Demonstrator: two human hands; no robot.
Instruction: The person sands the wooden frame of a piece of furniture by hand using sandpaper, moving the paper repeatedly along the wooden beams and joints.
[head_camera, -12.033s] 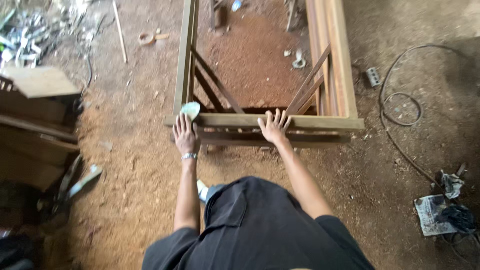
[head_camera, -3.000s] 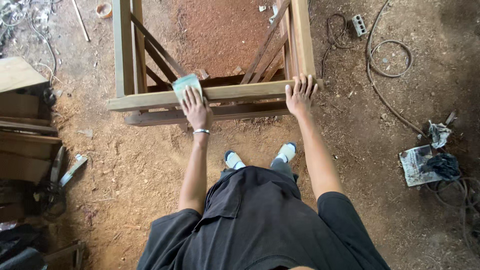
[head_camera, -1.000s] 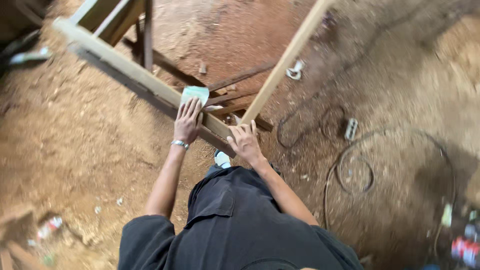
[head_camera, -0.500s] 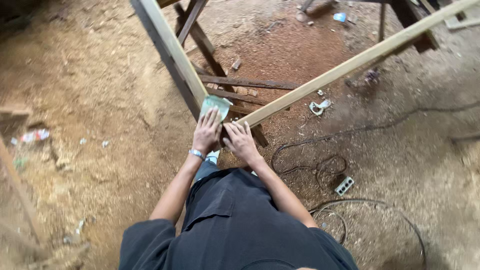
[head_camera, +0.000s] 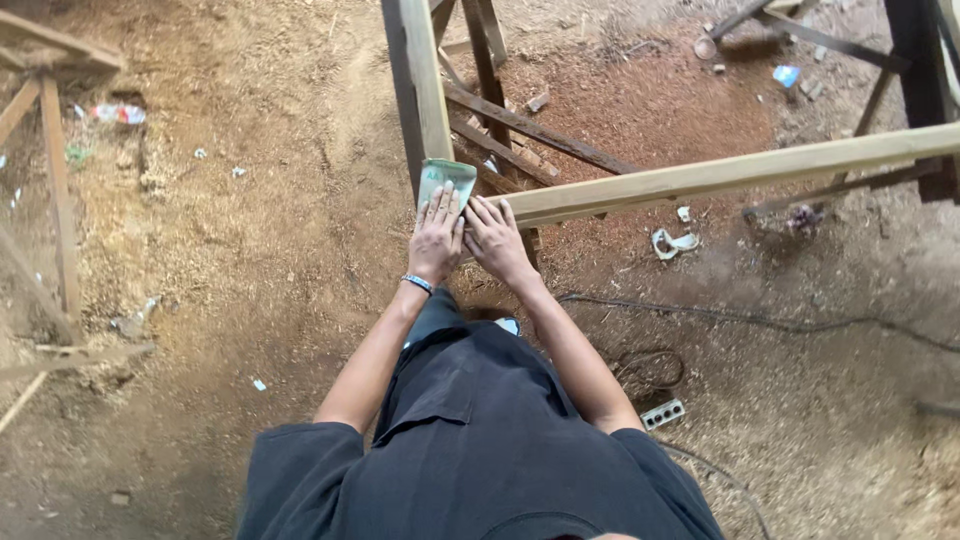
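1. The left hand lies flat, fingers spread, pressing a green sheet of sandpaper onto the corner of the wooden frame. The grip is an open palm press on the sheet, not a closed fist. A bracelet sits on the left wrist.
2. The right hand rests just beside the left hand, touching the frame at the same corner. Its fingers are extended and hold nothing.
3. The sandpaper sits at the frame corner, where the upright-running beam meets the pale long rail. The fingertips of the left hand cover its lower edge.
4. Darker cross braces run beneath the frame corner, on the far side of the rail.
5. Right of the frame corner, on the sawdust floor, lies a curled white scrap.
6. A black cable runs along the floor right of the frame. A white power strip lies near the person's right elbow, with a cable coil just above it.
7. Far left of the frame stands another wooden structure, well apart from both hands.
8. No item lies between the hands and the frame.
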